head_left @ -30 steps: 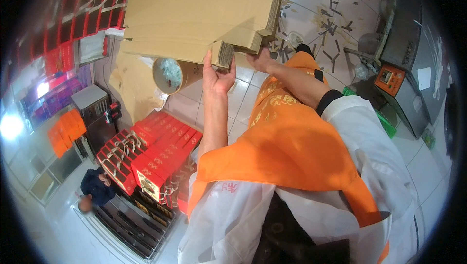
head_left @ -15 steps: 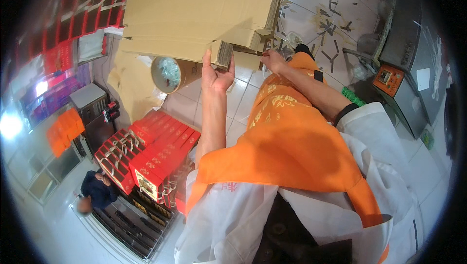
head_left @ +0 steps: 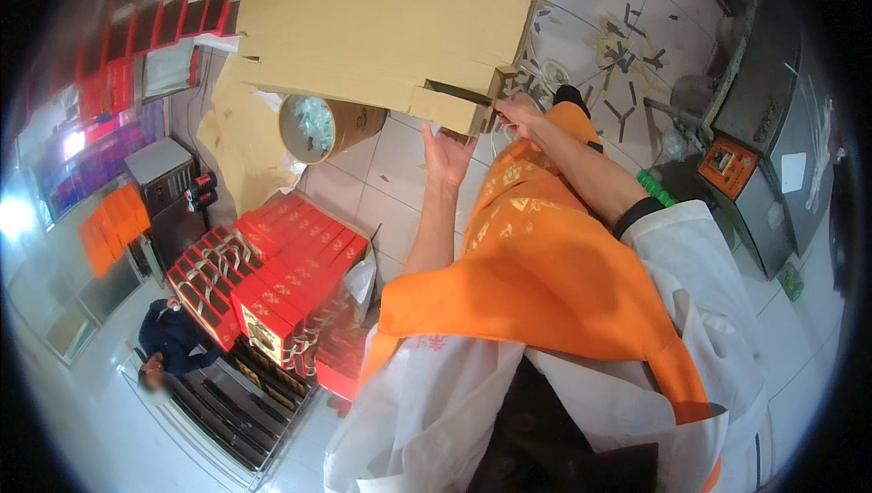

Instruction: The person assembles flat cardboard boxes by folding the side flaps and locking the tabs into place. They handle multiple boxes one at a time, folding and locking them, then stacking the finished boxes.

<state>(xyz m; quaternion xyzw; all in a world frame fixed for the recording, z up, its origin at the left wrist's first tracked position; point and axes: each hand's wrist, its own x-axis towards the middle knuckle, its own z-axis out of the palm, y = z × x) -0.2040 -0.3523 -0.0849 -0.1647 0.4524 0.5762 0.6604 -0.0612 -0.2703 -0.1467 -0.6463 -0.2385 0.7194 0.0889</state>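
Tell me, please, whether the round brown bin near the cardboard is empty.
Not empty: the bin has crumpled pale-blue material in its open mouth; how deep, I cannot tell.

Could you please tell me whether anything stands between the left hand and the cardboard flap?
Nothing visible does: the left hand is right at the lower edge of the cardboard flap. The round bin stands off to the left and the right hand is near the flap's right end, so neither lies between them.
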